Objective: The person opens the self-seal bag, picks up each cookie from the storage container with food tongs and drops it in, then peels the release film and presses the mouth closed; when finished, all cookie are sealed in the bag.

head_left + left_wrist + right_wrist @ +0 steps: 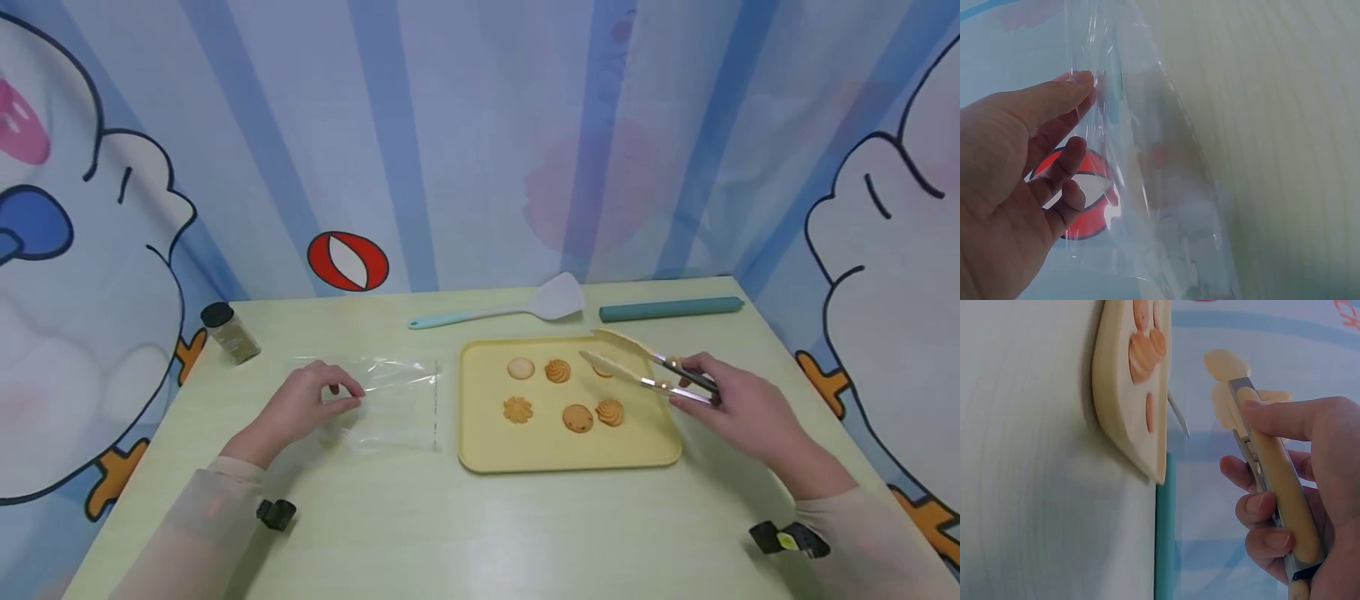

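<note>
In the head view my left hand (311, 400) pinches the edge of a clear plastic bag (397, 408) between thumb and fingertips. The left wrist view shows the bag (1166, 162) upright and see-through beside the fingers. My right hand (738, 404) grips a pair of tongs (678, 383) with pale tips, thumb along one handle in the right wrist view. Its tips are apart over the back right of a yellow tray (570, 458), partly covering a cookie (602, 372). Other cookies on the tray include a swirled cookie (558, 371), a flower-shaped cookie (517, 409) and a round cookie (577, 418).
Behind the tray lie a spatula (555, 298) with a light blue handle and a teal rolling pin (671, 309). A small black-capped jar (229, 333) stands at the table's back left. A printed curtain (480, 150) rises right behind the table's back edge.
</note>
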Tool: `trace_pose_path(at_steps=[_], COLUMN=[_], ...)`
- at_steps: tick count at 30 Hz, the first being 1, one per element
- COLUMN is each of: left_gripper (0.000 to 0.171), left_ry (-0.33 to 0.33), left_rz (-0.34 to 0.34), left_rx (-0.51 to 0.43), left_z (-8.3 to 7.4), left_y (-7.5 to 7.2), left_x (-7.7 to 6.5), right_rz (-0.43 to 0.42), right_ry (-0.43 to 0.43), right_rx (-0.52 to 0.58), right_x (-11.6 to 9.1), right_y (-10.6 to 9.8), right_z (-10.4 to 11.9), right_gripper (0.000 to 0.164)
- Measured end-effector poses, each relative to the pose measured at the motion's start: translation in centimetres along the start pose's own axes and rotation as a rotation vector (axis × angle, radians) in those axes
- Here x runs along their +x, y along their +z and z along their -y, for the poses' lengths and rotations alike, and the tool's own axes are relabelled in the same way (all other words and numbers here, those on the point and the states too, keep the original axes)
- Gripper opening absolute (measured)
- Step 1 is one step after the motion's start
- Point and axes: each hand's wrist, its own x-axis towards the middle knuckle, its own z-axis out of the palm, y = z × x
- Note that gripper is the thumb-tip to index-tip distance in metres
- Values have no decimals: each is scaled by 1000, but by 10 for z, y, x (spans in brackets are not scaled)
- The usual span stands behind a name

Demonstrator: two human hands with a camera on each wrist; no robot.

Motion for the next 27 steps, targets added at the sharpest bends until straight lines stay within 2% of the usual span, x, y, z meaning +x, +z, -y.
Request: trace_pose_path(at_steps=[12,16,27], left_gripper=[16,17,17], left_ry=[23,8,-9], left_rz=[-1,-5,-10], left_rx=[-2,2,-6], left_z=[4,3,3], left_y=[6,5,3], left_x=[1,0,1], right_rz=[91,134,161], right_ry=[-134,-176,-270], right_rx=[16,19,-36], right_x=[11,16,23], right_y=[31,37,44], right_z=[33,43,57], right_gripper=[47,46,46])
